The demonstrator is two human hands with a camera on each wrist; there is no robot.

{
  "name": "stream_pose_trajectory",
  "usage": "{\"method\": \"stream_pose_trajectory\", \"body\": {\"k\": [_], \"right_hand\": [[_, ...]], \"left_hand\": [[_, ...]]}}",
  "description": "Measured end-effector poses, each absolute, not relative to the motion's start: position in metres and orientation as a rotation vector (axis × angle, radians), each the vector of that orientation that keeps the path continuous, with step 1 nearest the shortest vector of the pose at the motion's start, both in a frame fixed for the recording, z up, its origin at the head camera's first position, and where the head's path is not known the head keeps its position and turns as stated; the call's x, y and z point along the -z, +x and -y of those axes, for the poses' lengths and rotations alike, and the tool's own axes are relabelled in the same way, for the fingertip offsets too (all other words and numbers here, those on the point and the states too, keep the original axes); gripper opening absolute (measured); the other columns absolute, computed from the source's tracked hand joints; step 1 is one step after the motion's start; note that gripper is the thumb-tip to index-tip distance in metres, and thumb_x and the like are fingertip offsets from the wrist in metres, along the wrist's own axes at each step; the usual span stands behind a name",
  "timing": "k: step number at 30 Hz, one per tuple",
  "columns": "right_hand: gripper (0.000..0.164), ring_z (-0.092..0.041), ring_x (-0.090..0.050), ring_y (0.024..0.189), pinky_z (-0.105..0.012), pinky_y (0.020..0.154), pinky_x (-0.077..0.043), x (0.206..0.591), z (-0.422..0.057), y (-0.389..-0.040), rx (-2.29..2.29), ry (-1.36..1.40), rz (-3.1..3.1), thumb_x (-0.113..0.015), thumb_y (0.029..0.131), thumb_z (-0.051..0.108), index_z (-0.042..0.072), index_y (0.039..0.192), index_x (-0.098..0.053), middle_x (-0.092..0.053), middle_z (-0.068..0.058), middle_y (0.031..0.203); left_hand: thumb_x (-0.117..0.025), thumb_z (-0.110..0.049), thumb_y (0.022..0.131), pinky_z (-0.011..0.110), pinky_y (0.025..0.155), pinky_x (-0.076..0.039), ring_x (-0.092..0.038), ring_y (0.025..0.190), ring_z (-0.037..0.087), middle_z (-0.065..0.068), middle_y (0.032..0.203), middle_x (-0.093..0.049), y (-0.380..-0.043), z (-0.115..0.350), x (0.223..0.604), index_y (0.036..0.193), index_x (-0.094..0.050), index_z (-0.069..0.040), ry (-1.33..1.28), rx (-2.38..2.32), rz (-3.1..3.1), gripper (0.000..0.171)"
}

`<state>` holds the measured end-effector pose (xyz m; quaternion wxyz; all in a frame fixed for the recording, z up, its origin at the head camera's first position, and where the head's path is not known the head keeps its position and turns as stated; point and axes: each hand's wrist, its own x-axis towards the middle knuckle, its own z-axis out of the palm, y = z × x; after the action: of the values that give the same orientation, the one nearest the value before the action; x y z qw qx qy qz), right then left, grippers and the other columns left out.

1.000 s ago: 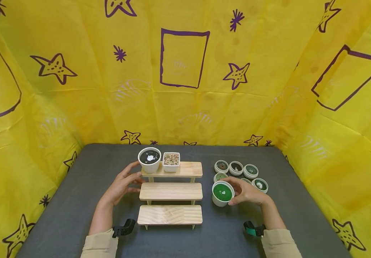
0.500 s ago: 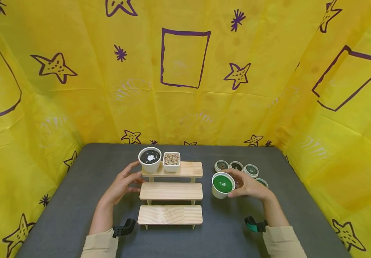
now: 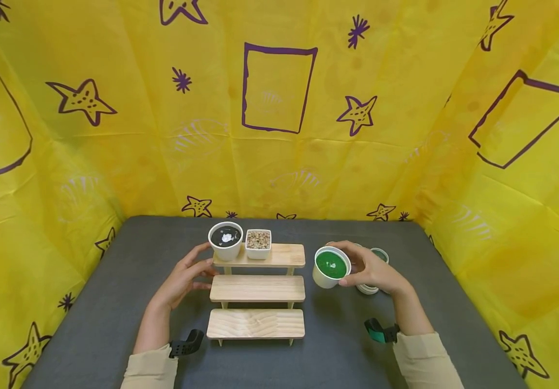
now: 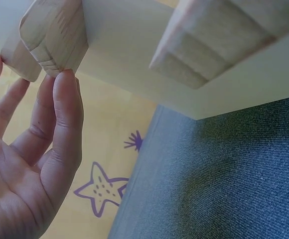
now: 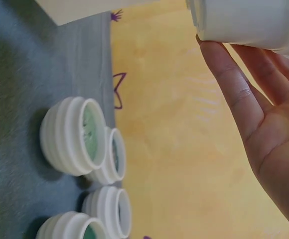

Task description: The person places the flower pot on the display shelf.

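I judge that I'm in the carrying step: my right hand has the round white cup with green filling clamped between thumb and fingers, raised off the tabletop between the small white jars and the wooden three-tier stand. My left hand has its fingers apart and lightly bent, tips touching the ends of the stand's boards. The top tier holds the black-filled cup and the square dish of gravel; the green cup is well apart from both. The cup looks slightly tipped, so I think the next move calls for levelling it and keeping clear of the boards' edges. Against a second ago, the cup is higher in the head view and a little nearer the stand, my right hand now hides more jars, and my left hand has stayed put.
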<state>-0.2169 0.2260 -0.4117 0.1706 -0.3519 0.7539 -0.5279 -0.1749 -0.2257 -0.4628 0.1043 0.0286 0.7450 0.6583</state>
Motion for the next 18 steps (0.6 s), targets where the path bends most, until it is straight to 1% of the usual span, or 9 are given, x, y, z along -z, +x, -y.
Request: {"method": "stream_pose_trajectory", "body": {"k": [5, 12, 18], "right_hand": [[0.069, -0.011, -0.059, 0.117, -0.032, 0.093, -0.055, 0.401, -0.217, -0.219, 1.499, -1.025, -2.142, -0.075, 0.083, 0.005, 0.008, 0.144, -0.044, -0.055, -0.017, 0.137], [0.069, -0.011, -0.059, 0.116, -0.031, 0.094, -0.054, 0.396, -0.208, -0.222, 1.463, -1.041, -2.185, -0.076, 0.082, 0.008, 0.009, 0.144, -0.045, -0.056, -0.017, 0.136], [0.068, -0.012, -0.059, 0.117, -0.033, 0.094, -0.054, 0.394, -0.203, -0.226, 1.447, -1.051, -2.205, -0.075, 0.084, 0.010, 0.011, 0.144, -0.045, -0.056, -0.016, 0.137]], "left_hand": [[-0.053, -0.028, 0.101, 0.038, 0.079, -0.058, -0.064, 0.090, 0.015, 0.000, 0.091, -0.068, -0.175, 0.226, 0.463, 0.152, -0.026, -0.013, 0.088, -1.941, -2.197, 0.060], [-0.054, -0.028, 0.101, 0.038, 0.079, -0.059, -0.064, 0.090, 0.015, 0.001, 0.091, -0.069, -0.174, 0.226, 0.463, 0.153, -0.026, -0.014, 0.071, -1.944, -2.189, 0.060], [-0.054, -0.029, 0.101, 0.039, 0.079, -0.059, -0.064, 0.091, 0.015, 0.003, 0.094, -0.069, -0.174, 0.226, 0.461, 0.153, -0.027, -0.015, 0.072, -1.939, -2.198, 0.060]]}}
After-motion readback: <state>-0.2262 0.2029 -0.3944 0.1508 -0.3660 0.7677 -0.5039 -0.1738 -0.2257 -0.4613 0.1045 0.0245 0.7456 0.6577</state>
